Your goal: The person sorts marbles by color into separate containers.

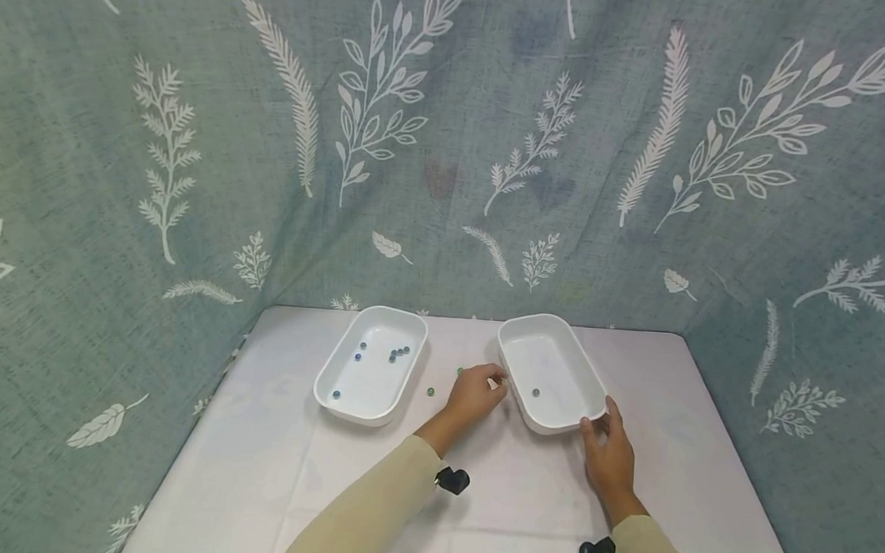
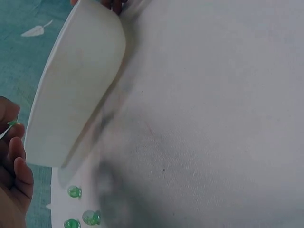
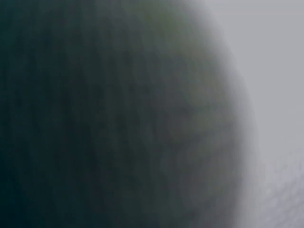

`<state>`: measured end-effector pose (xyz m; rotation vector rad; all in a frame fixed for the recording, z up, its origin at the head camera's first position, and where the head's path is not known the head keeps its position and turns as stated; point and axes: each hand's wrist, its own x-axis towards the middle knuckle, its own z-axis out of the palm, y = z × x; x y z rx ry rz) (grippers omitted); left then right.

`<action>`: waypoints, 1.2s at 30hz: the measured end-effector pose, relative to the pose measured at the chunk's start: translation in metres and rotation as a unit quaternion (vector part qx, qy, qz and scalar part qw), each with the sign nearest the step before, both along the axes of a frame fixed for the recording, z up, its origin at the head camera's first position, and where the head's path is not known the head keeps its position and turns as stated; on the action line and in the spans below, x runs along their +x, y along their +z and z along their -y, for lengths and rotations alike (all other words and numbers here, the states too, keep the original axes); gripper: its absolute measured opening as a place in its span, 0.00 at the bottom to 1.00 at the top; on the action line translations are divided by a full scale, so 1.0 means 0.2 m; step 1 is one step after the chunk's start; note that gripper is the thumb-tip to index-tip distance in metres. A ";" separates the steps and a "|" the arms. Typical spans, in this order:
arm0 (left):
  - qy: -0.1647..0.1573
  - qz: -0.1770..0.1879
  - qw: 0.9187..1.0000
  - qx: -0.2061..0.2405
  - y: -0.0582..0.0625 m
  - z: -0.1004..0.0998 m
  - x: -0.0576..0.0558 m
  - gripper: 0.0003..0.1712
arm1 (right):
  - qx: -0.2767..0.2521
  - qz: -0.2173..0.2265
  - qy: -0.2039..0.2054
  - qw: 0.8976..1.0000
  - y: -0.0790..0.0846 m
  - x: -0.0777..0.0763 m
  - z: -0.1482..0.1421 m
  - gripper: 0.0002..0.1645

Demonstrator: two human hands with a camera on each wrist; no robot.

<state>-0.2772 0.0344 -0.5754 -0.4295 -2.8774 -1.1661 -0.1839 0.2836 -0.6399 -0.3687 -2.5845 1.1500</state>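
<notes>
Nearest, two pale yellow-beige fabric sleeves run off the lower edge of the head view; each wrist bears a small black camera. The right hand holds the near right corner of a white, smooth-walled tray, a rounded rectangle, thumb and fingers against its rim. The right wrist view is a dark, blurred curve in which no hand can be made out.

At the tray's left side, the left hand pinches a translucent green marble between thumb and fingers; this marble, partly covered by fingertips, shows in the left wrist view. Whether those fingers touch the rim cannot be told. One greyish marble lies inside the tray; glassy green marbles lie left of it on a white, faintly creased cloth. Farther left of the tray, a matching white tray contains small bluish marbles. Behind the tray hangs grey-green woven fabric with white leaf prints, cut off at the head view's edges.
</notes>
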 end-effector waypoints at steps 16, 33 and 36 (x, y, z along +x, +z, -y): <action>-0.029 0.039 0.998 0.030 0.00 -0.07 0.01 0.12 | 0.004 -0.009 0.002 1.000 -0.02 0.00 0.00 0.45; -0.039 0.023 0.999 -0.001 -0.01 -0.10 -0.07 0.12 | -0.001 -0.003 0.003 1.000 -0.01 -0.01 0.00 0.44; -0.036 0.026 0.999 -0.007 -0.01 -0.11 -0.08 0.12 | -0.003 0.001 0.003 1.000 -0.01 -0.01 -0.01 0.44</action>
